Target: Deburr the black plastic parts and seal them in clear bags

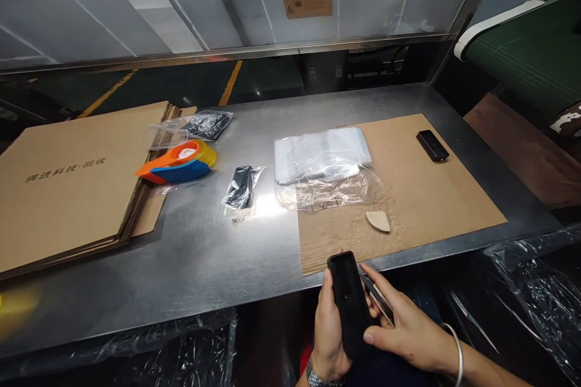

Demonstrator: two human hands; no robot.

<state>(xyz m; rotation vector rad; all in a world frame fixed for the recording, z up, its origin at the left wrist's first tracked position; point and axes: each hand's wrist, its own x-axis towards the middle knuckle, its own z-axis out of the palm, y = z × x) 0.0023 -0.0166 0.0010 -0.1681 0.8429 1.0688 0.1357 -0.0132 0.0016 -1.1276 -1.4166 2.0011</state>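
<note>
My left hand [330, 329] is wrapped round a black rectangular case [348, 299], which shows its hollow inside towards me, just off the table's front edge. In my right hand [403, 326] is a slim dark tool [377, 299] with a shiny metal edge, lying along the case's right side; its exact kind is unclear. My right thumb rests on the lower right of the case. Beyond my hands, a small tan wedge-shaped piece [378, 221] lies on the flat cardboard sheet [431, 211]. A second black case [433, 146] sits near that sheet's far right corner.
Clear plastic bags [322, 154] lie in a stack mid-table. A bagged black item [242, 187], an orange-and-blue tape dispenser [181, 162] and another bagged black item [209, 125] are to the left, beside stacked cardboard [82, 181]. Black plastic lining [540, 296] hangs below the metal table [218, 266].
</note>
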